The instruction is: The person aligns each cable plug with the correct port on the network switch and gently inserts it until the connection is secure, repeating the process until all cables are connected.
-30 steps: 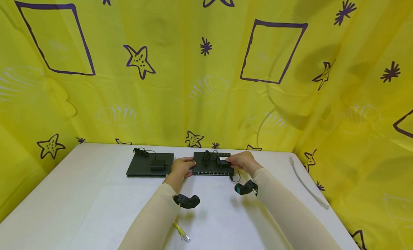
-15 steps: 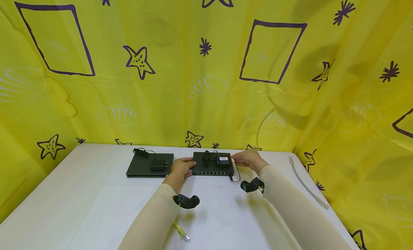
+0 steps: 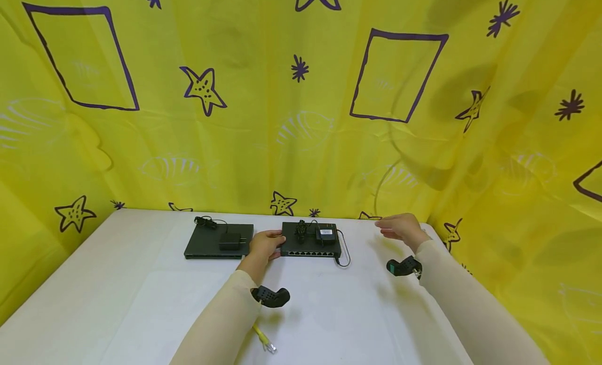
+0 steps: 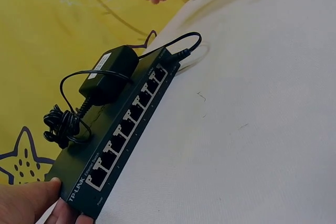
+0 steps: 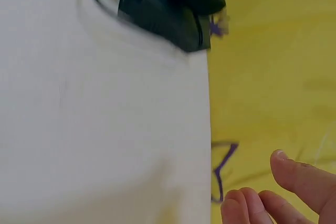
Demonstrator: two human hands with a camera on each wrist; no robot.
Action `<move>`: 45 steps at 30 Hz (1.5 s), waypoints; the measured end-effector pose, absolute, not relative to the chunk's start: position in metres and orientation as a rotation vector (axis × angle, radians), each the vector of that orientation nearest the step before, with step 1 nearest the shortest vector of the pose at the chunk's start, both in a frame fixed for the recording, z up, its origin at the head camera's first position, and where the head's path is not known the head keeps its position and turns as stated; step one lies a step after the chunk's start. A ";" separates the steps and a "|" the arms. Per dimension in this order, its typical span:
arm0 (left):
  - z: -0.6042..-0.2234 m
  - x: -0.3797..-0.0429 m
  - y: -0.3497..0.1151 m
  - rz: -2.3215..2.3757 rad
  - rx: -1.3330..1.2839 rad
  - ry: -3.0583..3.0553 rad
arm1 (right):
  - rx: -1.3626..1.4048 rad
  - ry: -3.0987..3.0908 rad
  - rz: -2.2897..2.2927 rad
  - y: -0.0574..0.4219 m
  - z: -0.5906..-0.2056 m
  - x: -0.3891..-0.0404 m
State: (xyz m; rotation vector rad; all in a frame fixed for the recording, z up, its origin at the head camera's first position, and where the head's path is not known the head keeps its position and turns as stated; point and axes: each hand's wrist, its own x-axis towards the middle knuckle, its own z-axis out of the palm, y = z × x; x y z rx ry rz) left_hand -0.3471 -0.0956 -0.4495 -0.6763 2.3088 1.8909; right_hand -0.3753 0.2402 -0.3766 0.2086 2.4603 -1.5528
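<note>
My left hand point(image 3: 264, 247) grips the left end of a black TP-LINK Ethernet switch point(image 4: 123, 129), thumb on top and fingers underneath. A row of ports runs along its front edge. On top of the switch sit a black power adapter point(image 4: 110, 74) with a white label and its bundled cord point(image 4: 63, 125); the cord's plug point(image 4: 181, 55) is in the right end. Apart from the switch, over the table's back right, my right hand point(image 3: 400, 229) hovers with fingers extended and nothing in them.
Left of the switch lies a second black box point(image 3: 202, 244) bearing another adapter point(image 3: 230, 241) and coiled cord point(image 3: 206, 222). A yellow network cable end point(image 3: 265, 340) lies near my left sleeve. My right arm mostly hides a grey cable. Yellow curtain point(image 3: 254, 161) borders the white table point(image 3: 320, 307).
My right hand has let go of the adapter on the switch and moved away to the right, toward the grey cable. My left hand stays at the switch's left end.
</note>
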 end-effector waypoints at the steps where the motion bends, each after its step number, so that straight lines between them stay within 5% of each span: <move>1: -0.450 -0.347 -0.096 1.889 -0.675 2.310 | 0.212 2.473 -1.535 0.248 -0.377 -0.374; 8: -0.453 -0.349 -0.095 1.878 -0.671 2.311 | 0.231 2.575 -1.427 0.305 -0.380 -0.367; 21: -0.445 -0.347 -0.097 1.921 -0.664 2.254 | 0.710 2.571 -1.438 0.369 -0.397 -0.363; 45: -0.442 -0.344 -0.097 1.917 -0.640 2.273 | 0.667 2.717 -1.346 0.367 -0.426 -0.361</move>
